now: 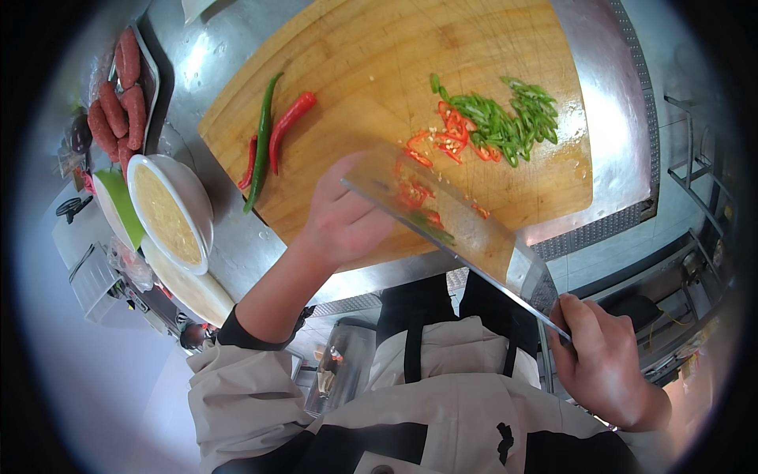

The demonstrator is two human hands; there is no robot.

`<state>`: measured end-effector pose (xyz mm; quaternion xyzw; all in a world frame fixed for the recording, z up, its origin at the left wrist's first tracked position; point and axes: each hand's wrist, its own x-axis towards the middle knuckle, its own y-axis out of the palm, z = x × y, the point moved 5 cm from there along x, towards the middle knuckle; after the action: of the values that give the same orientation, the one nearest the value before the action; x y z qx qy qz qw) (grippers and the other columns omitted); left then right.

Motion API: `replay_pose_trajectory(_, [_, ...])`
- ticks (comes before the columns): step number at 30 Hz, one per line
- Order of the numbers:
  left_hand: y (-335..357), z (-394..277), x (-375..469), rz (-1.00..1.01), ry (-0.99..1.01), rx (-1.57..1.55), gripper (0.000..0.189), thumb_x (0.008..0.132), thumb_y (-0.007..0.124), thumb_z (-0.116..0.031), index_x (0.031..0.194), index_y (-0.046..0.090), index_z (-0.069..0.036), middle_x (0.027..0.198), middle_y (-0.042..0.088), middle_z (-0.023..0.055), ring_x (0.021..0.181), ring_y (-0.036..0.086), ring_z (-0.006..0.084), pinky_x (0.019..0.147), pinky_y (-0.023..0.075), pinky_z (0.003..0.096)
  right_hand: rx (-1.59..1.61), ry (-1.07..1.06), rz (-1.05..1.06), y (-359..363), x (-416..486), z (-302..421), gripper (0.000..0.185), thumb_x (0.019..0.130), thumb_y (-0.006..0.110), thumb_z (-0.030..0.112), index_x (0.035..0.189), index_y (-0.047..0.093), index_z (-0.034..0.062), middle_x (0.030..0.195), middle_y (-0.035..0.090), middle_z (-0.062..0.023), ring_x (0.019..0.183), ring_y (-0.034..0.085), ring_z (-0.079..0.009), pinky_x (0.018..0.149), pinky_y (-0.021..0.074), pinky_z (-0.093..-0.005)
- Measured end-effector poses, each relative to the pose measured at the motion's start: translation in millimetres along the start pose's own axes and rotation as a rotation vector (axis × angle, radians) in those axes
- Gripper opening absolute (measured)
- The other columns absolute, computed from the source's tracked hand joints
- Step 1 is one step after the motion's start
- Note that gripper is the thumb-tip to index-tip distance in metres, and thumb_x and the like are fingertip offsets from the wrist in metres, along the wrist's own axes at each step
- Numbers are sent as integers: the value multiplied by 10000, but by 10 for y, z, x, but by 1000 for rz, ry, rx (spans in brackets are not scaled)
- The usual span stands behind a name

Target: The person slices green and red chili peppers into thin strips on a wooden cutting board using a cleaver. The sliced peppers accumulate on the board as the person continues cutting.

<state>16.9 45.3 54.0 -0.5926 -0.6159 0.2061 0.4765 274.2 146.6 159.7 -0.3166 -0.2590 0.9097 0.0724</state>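
Observation:
My right hand [604, 355] grips the handle of a broad cleaver [474, 240] at the lower right. Its shiny blade slants up to the left over the near edge of a wooden cutting board [361, 106] and mirrors some chopped pepper. My left hand [349, 213] is beside the blade's far end; its fingertips are hidden, so I cannot tell whether it holds anything. Beyond the blade lie sliced red chili rings [453, 133] with loose seeds and a pile of sliced green chili [503, 115]. A whole green chili [263, 136] and red chili [290, 127] lie at the board's left.
The board rests on a metal worktop [616, 118]. Left of it stand a white bowl [201, 207] of pale yellow contents and a metal tray [155, 77] with several sausages [112, 109]. A clear plastic bin [343, 361] is below the worktop. Metal racks [690, 160] stand at right.

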Motion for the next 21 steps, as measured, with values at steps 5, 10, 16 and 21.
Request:
replay_pose_trajectory(5, [12,9,-15,-22,17,-22,251,527,693,-36,776,731,-27,964,737,104,947,705,307,851,606,446,15,90,119,-123,24,103,457,799,739,-55,1206,531,-64,850,674,-165,635,666,-365,524,523,-421])
replay_pose_trajectory(10, [51,45,-38,12,-31,-70,306,485,646,-30,780,728,-15,968,735,111,941,702,311,830,604,441,-6,60,53,-203,102,252,456,807,724,-43,1215,522,-63,877,675,-168,655,672,-378,534,532,-439])
replay_pose_trajectory(16, [28,40,-20,-4,-32,-65,352,459,614,-23,791,729,-3,972,735,115,942,700,314,819,602,438,-1,119,109,-256,150,357,444,813,709,-35,1213,518,-60,902,675,-164,675,672,-390,557,542,-459])
replay_pose_trajectory(21, [8,45,-3,-13,-38,-64,391,437,588,-17,800,730,7,975,734,119,943,698,316,810,601,436,-2,154,147,-257,198,383,403,823,707,-29,1184,530,-52,894,671,-173,685,664,-410,567,546,-469])
